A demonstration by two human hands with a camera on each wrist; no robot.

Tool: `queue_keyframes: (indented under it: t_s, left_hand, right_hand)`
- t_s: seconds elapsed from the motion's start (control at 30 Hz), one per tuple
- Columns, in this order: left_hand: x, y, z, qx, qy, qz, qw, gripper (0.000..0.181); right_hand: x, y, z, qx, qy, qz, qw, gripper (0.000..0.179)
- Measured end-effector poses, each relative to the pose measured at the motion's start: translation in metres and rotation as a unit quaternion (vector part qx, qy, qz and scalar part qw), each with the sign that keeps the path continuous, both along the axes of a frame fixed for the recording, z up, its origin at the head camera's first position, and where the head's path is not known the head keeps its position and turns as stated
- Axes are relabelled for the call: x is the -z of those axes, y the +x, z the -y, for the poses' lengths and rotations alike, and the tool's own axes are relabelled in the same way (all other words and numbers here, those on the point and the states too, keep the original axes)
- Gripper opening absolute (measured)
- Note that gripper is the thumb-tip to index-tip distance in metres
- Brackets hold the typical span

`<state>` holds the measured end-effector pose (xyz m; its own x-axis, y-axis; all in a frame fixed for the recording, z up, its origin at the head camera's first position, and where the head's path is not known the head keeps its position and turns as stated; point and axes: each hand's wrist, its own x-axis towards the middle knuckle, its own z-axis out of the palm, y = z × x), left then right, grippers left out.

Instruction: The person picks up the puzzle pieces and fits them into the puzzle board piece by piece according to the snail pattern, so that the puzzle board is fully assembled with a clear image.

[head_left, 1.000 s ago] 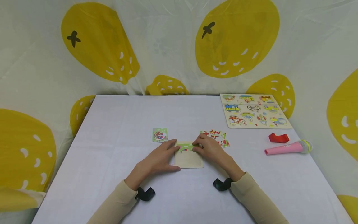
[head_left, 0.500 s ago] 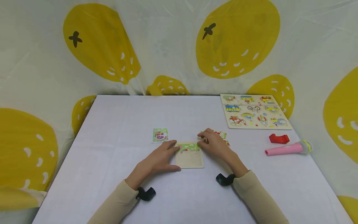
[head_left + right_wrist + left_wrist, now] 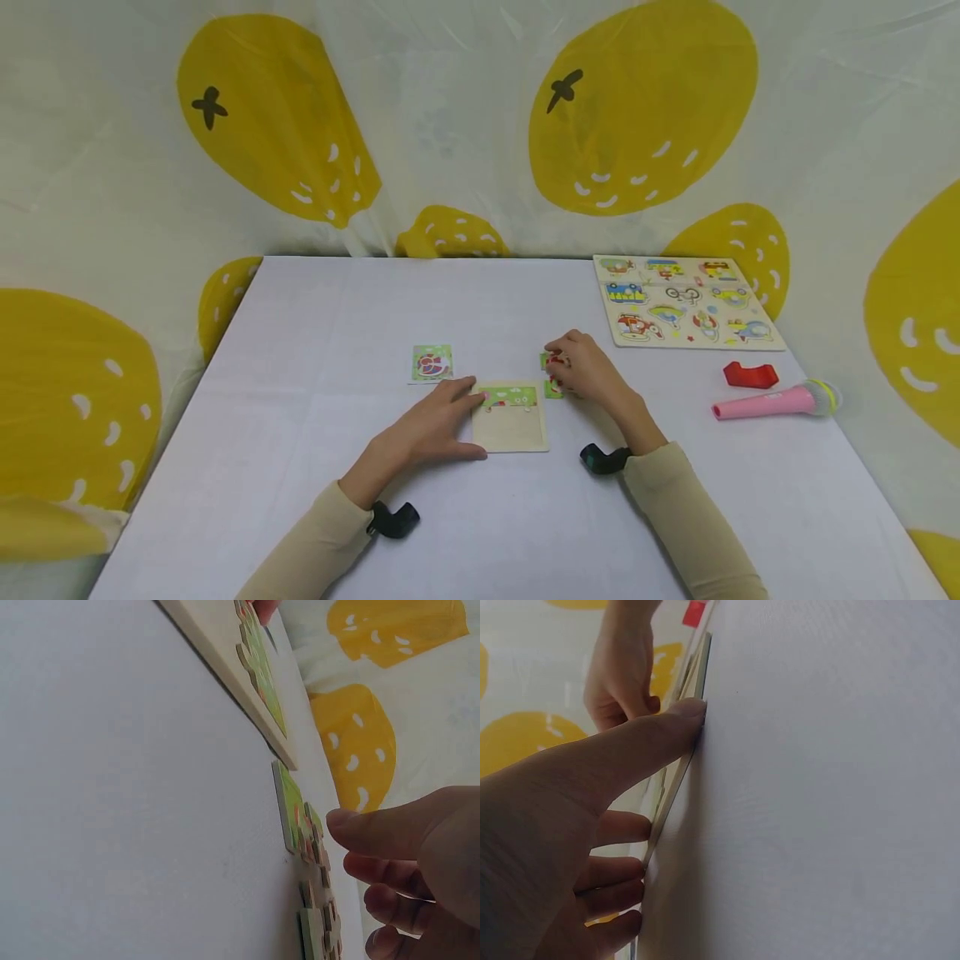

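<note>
Two hands flank a shallow wooden tray on the white tabletop in the head view. The left hand is at the tray's left side, thumb and fingers spread apart. The right hand is over the loose puzzle pieces, just beyond the tray's right side; from here its fingers hide whether anything is pinched. A strip of joined green pieces fills the tray's far end, and a picture card lies beyond its far left corner.

In the left wrist view, the thumb rests on the tray's near edge and fingertips touch its side, the grip spread wide. The tray looks stiff and light, likely to slide if nudged, so steadying it by its rim suits it.

In the right wrist view, the grip is apart, thumb clear of the fingers, with nothing seen between them. The loose pieces bunch near the tray's corner, their edges showing thin and rigid. Each should weigh little; flat on the cloth, a piece would best be pinched by opposite edges, sparing the narrow tabs, which could chip.
</note>
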<state>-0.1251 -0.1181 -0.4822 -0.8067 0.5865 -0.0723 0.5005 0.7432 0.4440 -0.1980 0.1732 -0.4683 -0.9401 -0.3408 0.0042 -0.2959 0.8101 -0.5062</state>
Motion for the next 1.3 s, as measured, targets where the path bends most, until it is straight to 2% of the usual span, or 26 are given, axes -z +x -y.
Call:
queue_keyframes:
  t_s: [0.37,0.63,0.9,1.1,1.3]
  left_hand:
    - [0.001,-0.001,0.002,0.009,-0.001,-0.006,0.9999,0.089]
    - [-0.002,-0.003,0.003,0.018,0.004,-0.005,0.9998,0.088]
    - [0.0,-0.002,0.003,0.014,0.009,-0.003,0.9999,0.088]
    - [0.003,-0.003,0.003,0.012,0.01,-0.002,0.9999,0.088]
    - [0.002,-0.004,0.003,0.011,0.013,0.0,0.9999,0.089]
  right_hand:
    - [0.006,-0.003,-0.005,-0.001,0.023,-0.014,0.9996,0.03]
    - [0.007,-0.005,-0.005,0.017,0.011,0.011,0.9997,0.027]
    - [0.001,-0.006,-0.004,0.024,-0.018,0.017,0.9994,0.015]
    - [-0.006,-0.003,0.0,0.018,-0.03,0.007,0.9994,0.017]
    - [-0.015,0.002,0.008,0.004,-0.053,0.038,0.9979,0.017]
